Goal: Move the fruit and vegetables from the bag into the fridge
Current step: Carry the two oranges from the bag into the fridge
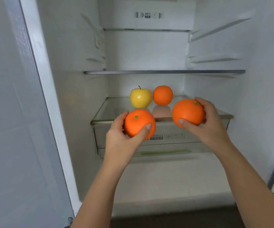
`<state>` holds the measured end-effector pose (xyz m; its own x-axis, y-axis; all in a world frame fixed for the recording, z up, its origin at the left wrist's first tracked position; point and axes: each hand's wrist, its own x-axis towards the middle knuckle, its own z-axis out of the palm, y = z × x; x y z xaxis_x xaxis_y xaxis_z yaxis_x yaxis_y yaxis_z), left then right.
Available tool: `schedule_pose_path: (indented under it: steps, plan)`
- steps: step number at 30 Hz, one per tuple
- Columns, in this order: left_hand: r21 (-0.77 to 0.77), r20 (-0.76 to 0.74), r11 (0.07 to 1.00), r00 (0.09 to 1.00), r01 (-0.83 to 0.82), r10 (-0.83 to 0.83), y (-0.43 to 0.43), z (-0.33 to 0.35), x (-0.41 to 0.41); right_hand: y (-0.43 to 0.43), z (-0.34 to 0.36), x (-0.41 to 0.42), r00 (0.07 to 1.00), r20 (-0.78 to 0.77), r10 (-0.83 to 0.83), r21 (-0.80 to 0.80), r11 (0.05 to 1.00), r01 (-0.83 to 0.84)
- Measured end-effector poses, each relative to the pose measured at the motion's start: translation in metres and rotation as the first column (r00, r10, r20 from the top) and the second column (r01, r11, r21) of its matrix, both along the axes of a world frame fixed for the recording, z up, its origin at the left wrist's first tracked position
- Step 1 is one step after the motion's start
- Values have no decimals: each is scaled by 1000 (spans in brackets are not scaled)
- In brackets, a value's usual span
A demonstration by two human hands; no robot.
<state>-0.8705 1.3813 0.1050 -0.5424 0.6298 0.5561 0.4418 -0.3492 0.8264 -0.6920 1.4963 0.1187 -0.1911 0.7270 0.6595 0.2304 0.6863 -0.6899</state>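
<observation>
I had both hands raised before the open fridge (146, 50), each one carrying fruit. The left hand (121, 129) was wrapped round the first orange (137, 124) — thumb laid across its near face, fingers curled behind its left side — and held it just in front of the front edge of the glass shelf (110, 111), left of centre, green stem end up. The right hand (210, 122) gripped the second orange (188, 112), thumb pressed on its lower near side and fingers curved over its top right. That fruit hung at the shelf's front edge, toward the right corner (whether it touched the glass I could not tell).

Further in, near the shelf's back edge, a yellow apple (140, 97) stood upright with its stalk up, and the third orange (162, 95) sat just beside it on the right — both mirrored in the glass. Under the shelf I could see a clear drawer (182, 135) with a printed label on its front. Higher up, an upper shelf (164, 71) ran across the compartment from wall to wall.
</observation>
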Motion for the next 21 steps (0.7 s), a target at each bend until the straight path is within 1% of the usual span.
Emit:
schedule_pose_path:
  steps: [4, 6, 8, 10, 12, 16, 18, 21]
  plan:
    - [-14, -100, 994, 990, -105, 103, 29, 16, -10, 47, 19, -4, 999, 36, 29, 3, 1000, -29]
    - [-17, -121, 988, 981, -152, 149, 39, 25, -18, 67, 26, -4, 997, 56, 62, 7, 998, -62]
    - [-16, -151, 983, 972, -184, 180, 49, 34, -26, 87, 31, -4, 989, 105, 102, -1, 995, -102]
    - [-48, -201, 977, 960, -206, 193, 59, 41, -34, 107, 36, -5, 973, 179, 149, -39, 989, -144]
    - [-105, -243, 973, 954, -207, 177, 68, 45, -41, 125, 40, -6, 954, 235, 188, -79, 982, -174]
    - [-204, -302, 961, 946, -184, 117, 81, 49, -54, 145, 43, -11, 931, 273, 242, -139, 968, -210]
    - [-229, -302, 962, 950, -152, 79, 85, 50, -62, 150, 41, -13, 928, 274, 254, -150, 964, -220]
    - [-241, -261, 967, 965, -79, 14, 87, 52, -70, 153, 38, -13, 931, 261, 256, -141, 964, -225]
